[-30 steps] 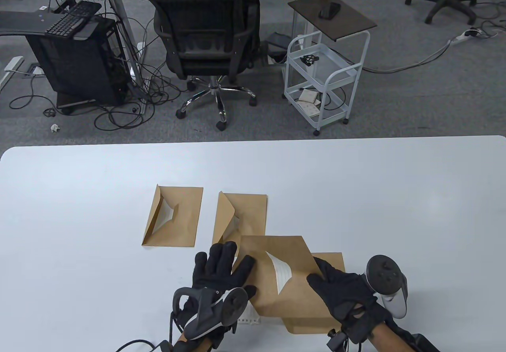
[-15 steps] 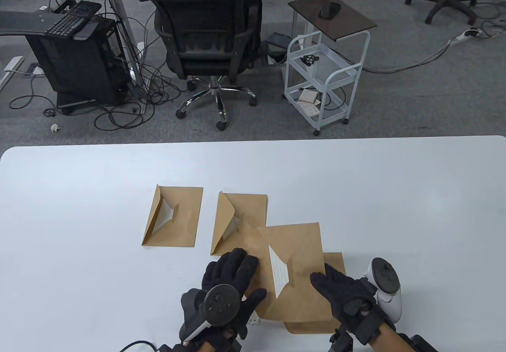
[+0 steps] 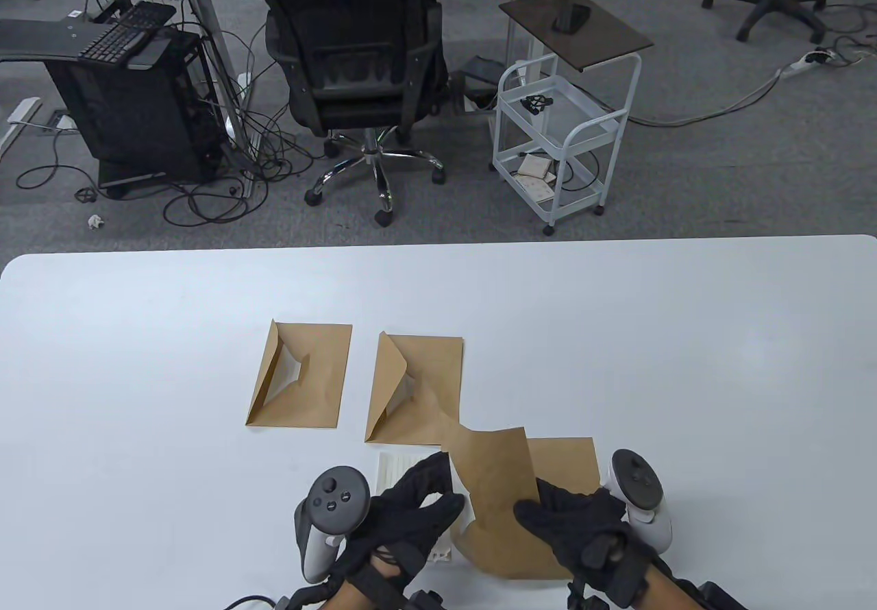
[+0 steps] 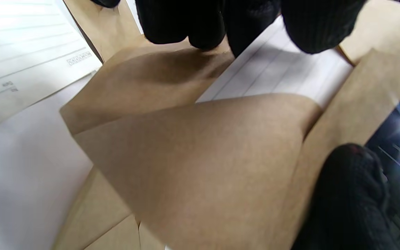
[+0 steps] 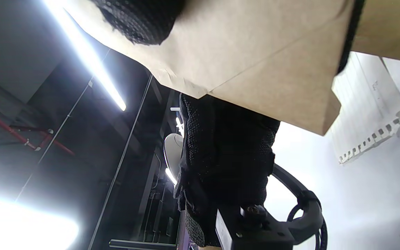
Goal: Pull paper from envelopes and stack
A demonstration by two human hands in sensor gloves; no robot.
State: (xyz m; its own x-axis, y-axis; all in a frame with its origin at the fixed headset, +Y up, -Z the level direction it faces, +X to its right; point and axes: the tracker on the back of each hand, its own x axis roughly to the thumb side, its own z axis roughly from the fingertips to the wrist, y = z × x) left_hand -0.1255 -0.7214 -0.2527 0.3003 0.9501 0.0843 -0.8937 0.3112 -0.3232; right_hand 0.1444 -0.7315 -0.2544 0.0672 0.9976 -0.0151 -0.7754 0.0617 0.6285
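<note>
My right hand [image 3: 548, 510] grips a brown envelope [image 3: 499, 493] by its lower edge and holds it tilted above the table. My left hand [image 3: 438, 490] is at the envelope's open side. In the left wrist view my fingers [image 4: 200, 24] pinch a white lined sheet [image 4: 276, 69] at the mouth of the envelope [image 4: 203, 166]. A loose lined sheet [image 3: 396, 471] lies flat on the table under my left hand, and it also shows in the right wrist view [image 5: 370, 107]. Two more brown envelopes [image 3: 299, 375] [image 3: 416, 391] lie open-flapped further out.
Another brown envelope [image 3: 572, 456] lies flat under the held one. The white table [image 3: 685, 363] stretches to the right and far side. Beyond its far edge stand an office chair [image 3: 356, 75] and a white cart [image 3: 562, 137].
The envelope lay flat with its mouth up; now it is lifted and turned on edge. My left hand rolled over and moved to its mouth. The loose sheet on the table came into view.
</note>
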